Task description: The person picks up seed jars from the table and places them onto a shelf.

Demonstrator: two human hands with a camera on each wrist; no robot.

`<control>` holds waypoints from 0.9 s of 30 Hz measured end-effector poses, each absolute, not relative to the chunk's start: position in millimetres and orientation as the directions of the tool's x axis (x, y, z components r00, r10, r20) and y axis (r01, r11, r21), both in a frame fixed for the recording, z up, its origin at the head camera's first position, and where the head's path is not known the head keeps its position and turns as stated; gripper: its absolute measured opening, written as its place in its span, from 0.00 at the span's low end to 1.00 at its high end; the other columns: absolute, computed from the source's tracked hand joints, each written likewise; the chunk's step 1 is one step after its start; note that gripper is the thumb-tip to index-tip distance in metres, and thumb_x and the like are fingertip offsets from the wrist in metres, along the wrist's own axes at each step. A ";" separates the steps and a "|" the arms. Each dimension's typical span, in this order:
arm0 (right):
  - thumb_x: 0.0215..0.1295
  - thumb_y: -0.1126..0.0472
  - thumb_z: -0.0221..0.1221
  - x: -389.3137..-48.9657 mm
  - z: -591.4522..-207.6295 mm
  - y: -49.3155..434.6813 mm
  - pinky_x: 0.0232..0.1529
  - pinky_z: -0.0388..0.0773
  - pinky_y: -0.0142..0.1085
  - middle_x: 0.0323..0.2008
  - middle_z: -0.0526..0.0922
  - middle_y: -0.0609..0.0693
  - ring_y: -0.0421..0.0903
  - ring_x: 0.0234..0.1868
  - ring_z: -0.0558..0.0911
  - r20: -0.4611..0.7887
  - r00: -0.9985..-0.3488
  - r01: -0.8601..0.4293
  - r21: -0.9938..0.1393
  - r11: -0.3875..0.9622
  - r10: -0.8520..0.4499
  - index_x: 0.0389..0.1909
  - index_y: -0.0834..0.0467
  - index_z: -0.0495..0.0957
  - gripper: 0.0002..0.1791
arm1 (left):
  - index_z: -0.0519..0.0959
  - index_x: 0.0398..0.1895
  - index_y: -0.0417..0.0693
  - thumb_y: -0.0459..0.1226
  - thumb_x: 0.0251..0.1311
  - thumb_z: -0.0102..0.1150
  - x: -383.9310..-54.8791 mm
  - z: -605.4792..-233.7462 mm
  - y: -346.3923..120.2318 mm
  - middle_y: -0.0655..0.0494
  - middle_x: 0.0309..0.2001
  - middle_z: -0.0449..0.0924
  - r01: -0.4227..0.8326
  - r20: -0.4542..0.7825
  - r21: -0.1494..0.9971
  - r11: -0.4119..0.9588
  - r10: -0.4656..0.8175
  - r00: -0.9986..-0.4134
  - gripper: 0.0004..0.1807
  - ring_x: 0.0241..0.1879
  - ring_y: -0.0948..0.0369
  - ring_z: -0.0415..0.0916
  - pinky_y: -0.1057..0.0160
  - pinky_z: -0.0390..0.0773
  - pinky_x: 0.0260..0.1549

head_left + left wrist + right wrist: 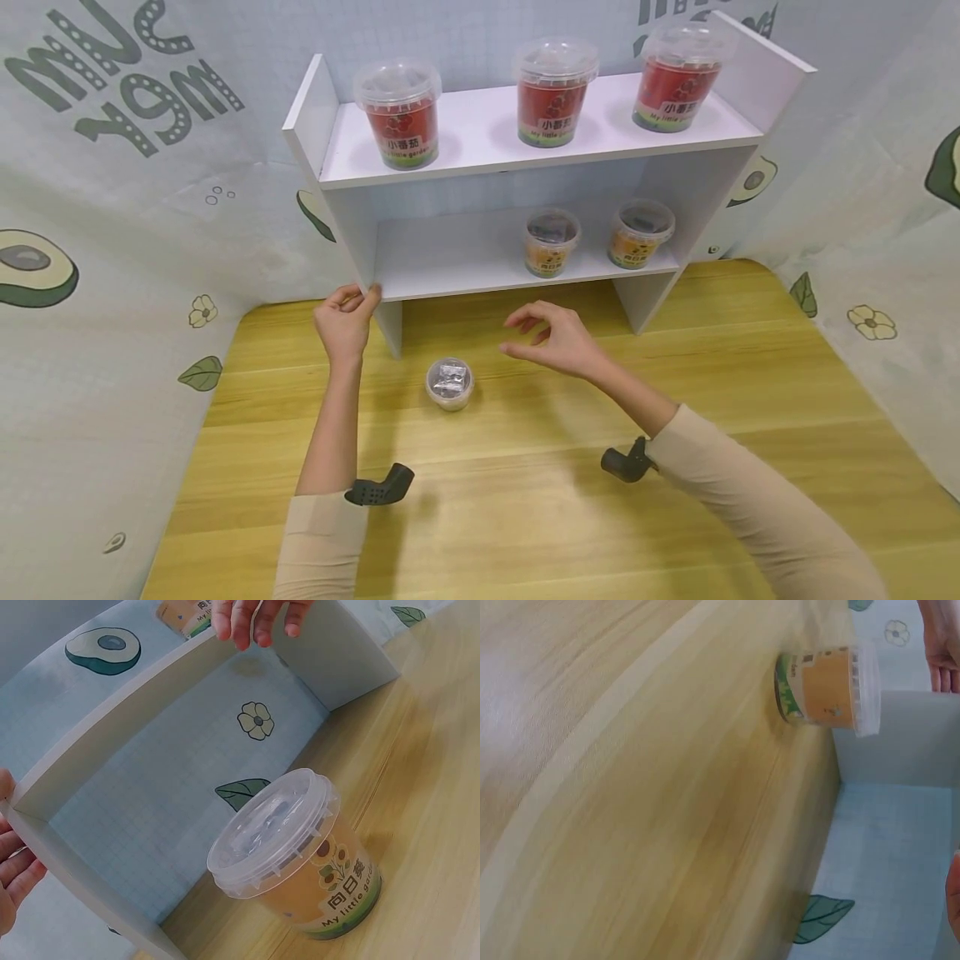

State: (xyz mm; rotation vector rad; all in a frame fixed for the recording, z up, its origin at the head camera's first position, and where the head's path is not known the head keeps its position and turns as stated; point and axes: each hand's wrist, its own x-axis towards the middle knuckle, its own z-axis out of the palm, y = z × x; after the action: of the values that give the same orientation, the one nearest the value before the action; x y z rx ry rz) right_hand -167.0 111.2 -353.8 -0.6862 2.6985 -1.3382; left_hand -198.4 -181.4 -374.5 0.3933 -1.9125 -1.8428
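My left hand (347, 321) grips the front left corner of the white shelf (465, 171), thumb at the board's edge and fingers on the outer side; the left wrist view shows its fingers (19, 862) beside the panel. My right hand (558, 340) hovers in front of the lower board, fingers bent and apart from the thumb, with nothing between them. On the table between the hands stands an orange lidded plastic tub (450, 385) with sunflowers on its label (300, 862). It is upright, and neither hand touches it.
Two similar orange tubs, one in the middle (551, 243) and one at the right (640, 235), stand on the lower board. Three larger red tubs (405, 125) line the upper board. The wooden table (510, 508) extends beneath; a patterned cloth (135, 333) hangs behind.
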 end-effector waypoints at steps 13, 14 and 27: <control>0.51 0.54 0.68 -167.6 -377.1 96.1 0.41 0.78 0.42 0.42 0.79 0.52 0.53 0.44 0.77 0.085 -0.906 -0.287 -0.844 0.453 -0.415 0.44 0.58 0.78 0.20 | 0.79 0.23 0.41 0.35 0.44 0.70 -198.0 -376.5 -180.2 0.70 0.15 0.78 0.117 0.134 0.991 0.067 -0.520 -0.844 0.09 0.20 0.71 0.79 0.74 0.74 0.20; 0.50 0.54 0.68 -167.4 -378.8 95.2 0.41 0.78 0.42 0.43 0.79 0.52 0.52 0.44 0.77 0.085 -0.906 -0.287 -0.843 0.454 -0.416 0.44 0.58 0.78 0.21 | 0.79 0.23 0.41 0.35 0.44 0.70 -198.0 -376.4 -180.1 0.70 0.15 0.78 0.120 0.136 0.991 0.066 -0.518 -0.844 0.09 0.20 0.71 0.79 0.74 0.74 0.20; 0.48 0.55 0.70 -164.9 -396.6 80.0 0.43 0.78 0.46 0.47 0.78 0.58 0.52 0.46 0.77 0.074 -0.894 -0.301 -0.829 0.472 -0.441 0.47 0.62 0.76 0.26 | 0.79 0.22 0.39 0.35 0.44 0.70 -197.0 -374.8 -179.1 0.72 0.15 0.78 0.134 0.150 0.989 0.069 -0.519 -0.841 0.09 0.20 0.72 0.79 0.74 0.74 0.20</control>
State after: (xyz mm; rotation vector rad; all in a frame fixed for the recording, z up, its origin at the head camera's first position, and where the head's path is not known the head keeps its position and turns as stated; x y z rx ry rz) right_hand -164.9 80.0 -396.6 -0.6512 2.5635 -1.3966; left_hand -197.0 -179.1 -374.8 0.3813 -1.8818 -1.8230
